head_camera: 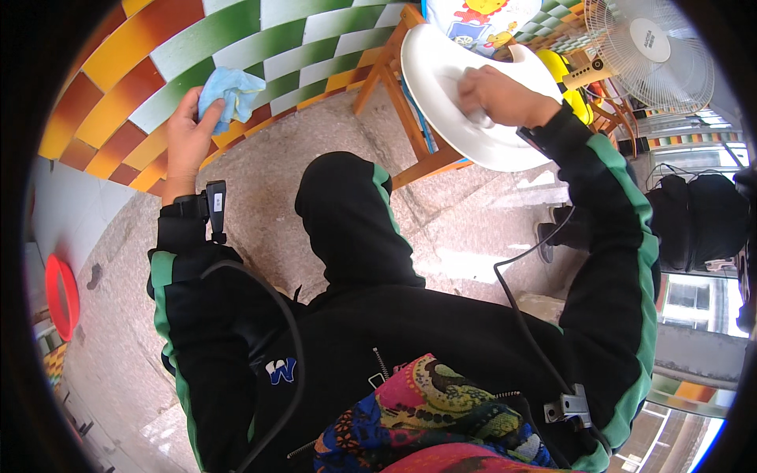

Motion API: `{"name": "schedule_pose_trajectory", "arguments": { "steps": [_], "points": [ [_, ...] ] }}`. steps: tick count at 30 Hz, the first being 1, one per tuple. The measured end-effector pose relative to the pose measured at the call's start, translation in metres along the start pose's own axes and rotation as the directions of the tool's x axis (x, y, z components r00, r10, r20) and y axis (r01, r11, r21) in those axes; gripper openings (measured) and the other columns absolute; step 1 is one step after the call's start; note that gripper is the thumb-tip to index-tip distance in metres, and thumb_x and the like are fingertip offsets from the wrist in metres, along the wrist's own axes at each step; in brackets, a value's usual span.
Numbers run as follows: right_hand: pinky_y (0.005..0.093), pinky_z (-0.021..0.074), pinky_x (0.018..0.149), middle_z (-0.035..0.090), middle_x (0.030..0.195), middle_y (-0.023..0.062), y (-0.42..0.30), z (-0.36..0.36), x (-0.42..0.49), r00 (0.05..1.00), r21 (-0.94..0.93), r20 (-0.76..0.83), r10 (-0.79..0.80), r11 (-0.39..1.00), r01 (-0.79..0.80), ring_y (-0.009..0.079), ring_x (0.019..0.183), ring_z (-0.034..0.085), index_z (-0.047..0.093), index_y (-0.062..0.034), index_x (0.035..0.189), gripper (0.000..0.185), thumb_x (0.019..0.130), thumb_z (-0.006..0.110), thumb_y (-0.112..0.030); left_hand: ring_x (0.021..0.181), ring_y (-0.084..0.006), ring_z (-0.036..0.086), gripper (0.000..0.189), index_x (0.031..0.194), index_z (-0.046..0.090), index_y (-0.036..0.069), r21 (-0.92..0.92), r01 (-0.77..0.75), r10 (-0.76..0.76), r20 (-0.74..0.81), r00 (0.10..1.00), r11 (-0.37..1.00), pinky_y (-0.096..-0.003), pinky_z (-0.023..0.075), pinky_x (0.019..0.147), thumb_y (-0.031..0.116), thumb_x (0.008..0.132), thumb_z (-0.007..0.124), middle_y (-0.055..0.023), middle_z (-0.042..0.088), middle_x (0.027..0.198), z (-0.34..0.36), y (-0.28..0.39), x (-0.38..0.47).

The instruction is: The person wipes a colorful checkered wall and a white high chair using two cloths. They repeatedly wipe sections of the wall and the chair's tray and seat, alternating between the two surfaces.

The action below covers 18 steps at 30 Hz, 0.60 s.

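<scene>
My left hand is raised in front of the tiled wall and grips a crumpled light-blue cloth between thumb and fingers. To the right, a white plastic tray is fixed on a wooden high chair. Over the tray's surface is my right hand, its fingers curled and blurred by motion. Something whitish shows under those fingers, but I cannot make out whether it is held. Behind the tray rises a padded chair back printed with cartoon animals.
A white electric fan stands at the upper right, near a yellow object. Two cables run along my sleeves. A red basin is at the far left. Another person in dark clothes is at the right. Coloured tiles cover the wall ahead.
</scene>
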State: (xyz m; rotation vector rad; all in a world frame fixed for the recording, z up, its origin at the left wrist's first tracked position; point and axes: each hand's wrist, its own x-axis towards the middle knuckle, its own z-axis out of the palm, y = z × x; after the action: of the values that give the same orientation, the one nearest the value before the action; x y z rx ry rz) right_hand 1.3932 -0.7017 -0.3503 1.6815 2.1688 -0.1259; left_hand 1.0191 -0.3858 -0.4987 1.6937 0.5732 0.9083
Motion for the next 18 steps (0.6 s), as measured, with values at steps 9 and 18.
{"name": "schedule_pose_trajectory", "arguments": {
  "steps": [9,18],
  "points": [
    [0.0376,0.0426,0.099,0.066,0.101,0.0080,0.029,-0.030,-0.057,0.866,-0.149,-0.469,0.174,0.951,-0.271,0.0261,0.108,0.059,0.074,-0.0085,0.090,0.020,0.076,0.066,0.004,0.083,-0.0077,0.060,0.029,0.117,0.061,-0.002,0.013,0.011,-0.010,-0.035,0.999,1.000,-0.0231,0.0493,0.074,0.015,0.093,0.066,-0.0030,0.066,0.096,-0.012,0.000,-0.002],
    [0.0371,0.0425,0.103,0.067,0.111,0.0080,0.004,0.034,-0.005,0.938,0.084,-0.329,0.108,0.993,-0.085,0.0289,0.113,0.059,0.068,-0.0104,0.110,0.044,0.072,0.067,0.011,0.079,-0.0061,0.058,0.028,0.116,0.061,-0.001,0.036,-0.002,0.003,-0.029,1.000,0.999,-0.0214,0.0485,0.069,0.014,0.093,0.066,-0.0015,0.066,0.093,-0.014,-0.006,-0.006]
  ]
}}
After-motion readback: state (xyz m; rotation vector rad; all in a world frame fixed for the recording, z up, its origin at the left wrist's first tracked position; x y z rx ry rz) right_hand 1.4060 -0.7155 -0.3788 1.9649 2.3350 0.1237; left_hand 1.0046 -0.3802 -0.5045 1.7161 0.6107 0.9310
